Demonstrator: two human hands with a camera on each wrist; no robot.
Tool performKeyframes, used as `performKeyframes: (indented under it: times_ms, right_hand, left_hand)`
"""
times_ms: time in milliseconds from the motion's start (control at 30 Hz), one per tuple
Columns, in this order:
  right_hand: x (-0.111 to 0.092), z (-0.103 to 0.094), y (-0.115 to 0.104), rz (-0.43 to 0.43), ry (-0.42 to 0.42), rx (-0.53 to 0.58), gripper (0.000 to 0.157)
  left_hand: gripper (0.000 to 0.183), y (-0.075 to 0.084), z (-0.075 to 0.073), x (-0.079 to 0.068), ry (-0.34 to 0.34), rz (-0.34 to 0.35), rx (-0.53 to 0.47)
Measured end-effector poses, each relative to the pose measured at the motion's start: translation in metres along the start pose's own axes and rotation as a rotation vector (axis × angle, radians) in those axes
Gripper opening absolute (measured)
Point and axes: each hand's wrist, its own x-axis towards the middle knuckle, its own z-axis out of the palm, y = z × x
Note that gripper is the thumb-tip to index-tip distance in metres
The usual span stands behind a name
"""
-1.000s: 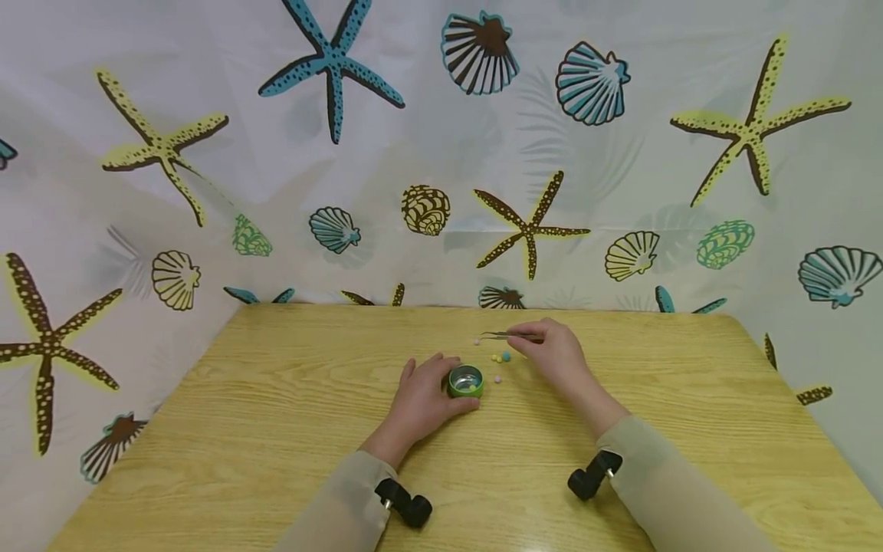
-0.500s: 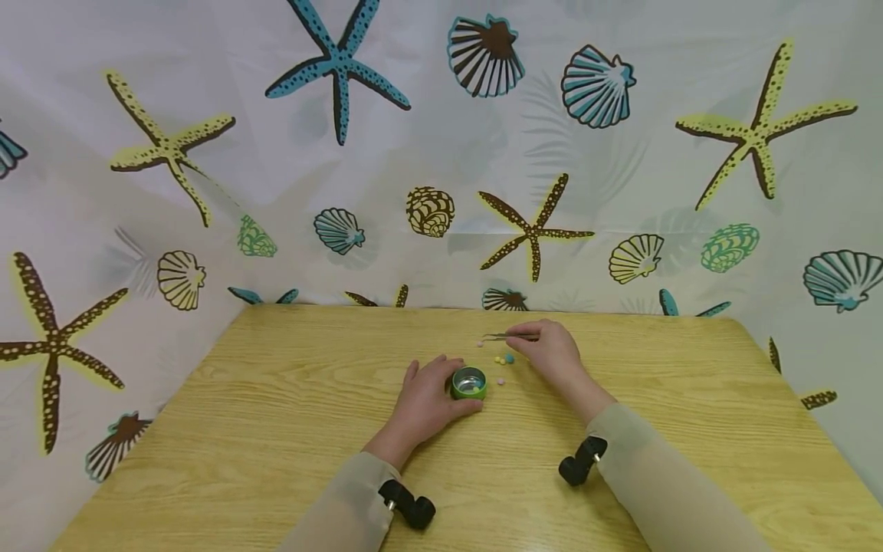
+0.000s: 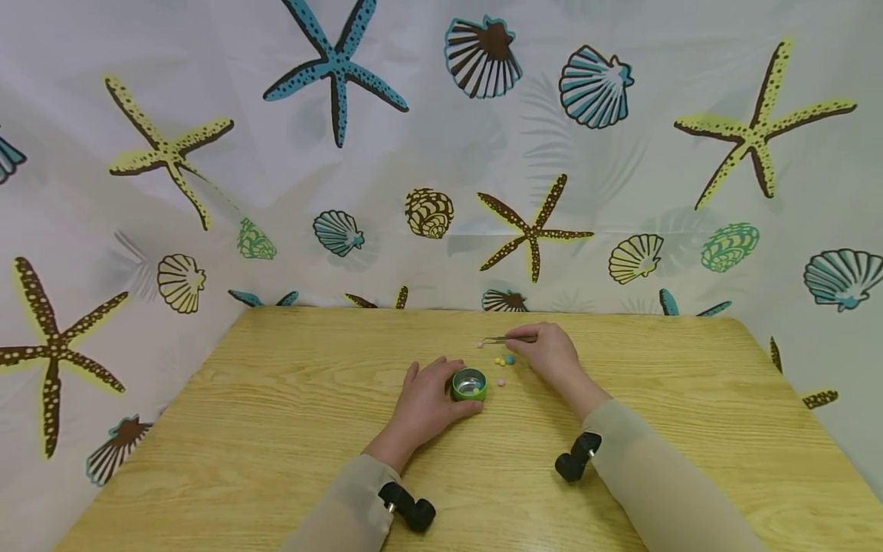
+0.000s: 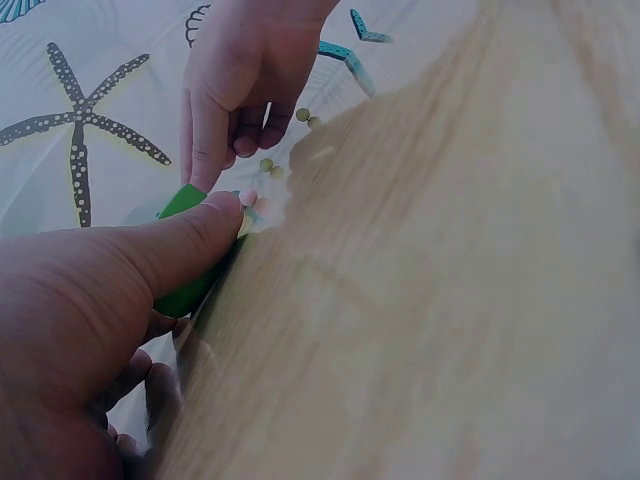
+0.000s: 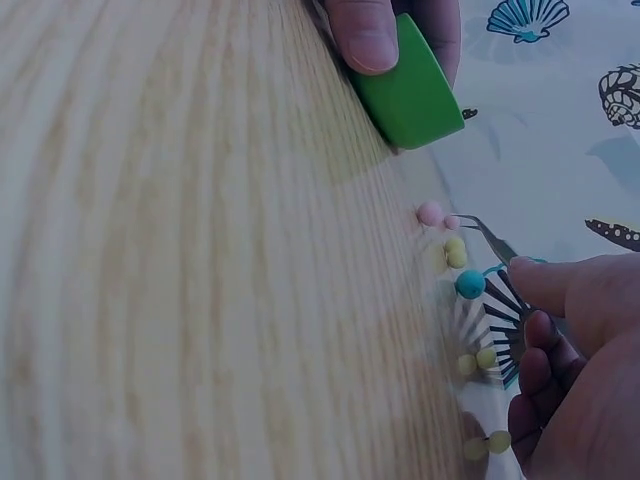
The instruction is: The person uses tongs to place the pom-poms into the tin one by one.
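Gripping the small green cup [image 5: 412, 95], the left hand [image 3: 429, 395] sits at the cup's 9 o'clock, thumb at about 5 and fingers at about 11. The cup stands upright on the wooden table [image 3: 276, 422]; a yellow bit [image 3: 476, 391] shows inside near 4 o'clock, and anything more in there is too small to make out.

Beyond the cup, between its 12 and 1 o'clock, lies the far pink bead [image 3: 480, 345], with the curved tip of the tweezers [image 3: 497, 340] right by it at its 1 o'clock. Whether the tips pinch the bead or only meet it, I cannot tell. Farther right, yellow beads [image 3: 500, 361] lie between the cup's 1 and 2 o'clock, the near pink bead [image 3: 501, 382] at 3, and a blue bead [image 3: 510, 359] at 2, just beside the yellow ones. The right hand [image 3: 548, 354], also toward 2 o'clock, pinches the tweezers.

The step in hand looks like picking up the far pink bead while the left hand steadies the cup. The next move seems to call for a light, centred squeeze, as a round bead could slip, then a lift toward 6 o'clock over the rim.
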Motion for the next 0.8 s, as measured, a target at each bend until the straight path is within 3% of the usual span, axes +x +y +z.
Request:
performKeyframes:
  times_ms: [800]
  right_hand:
    - [0.0040,0.0028,0.0012,0.000,-0.015,-0.043,0.024]
  left_hand:
    - [0.072,0.0016,-0.0009,-0.0008,0.010,0.007,-0.006]
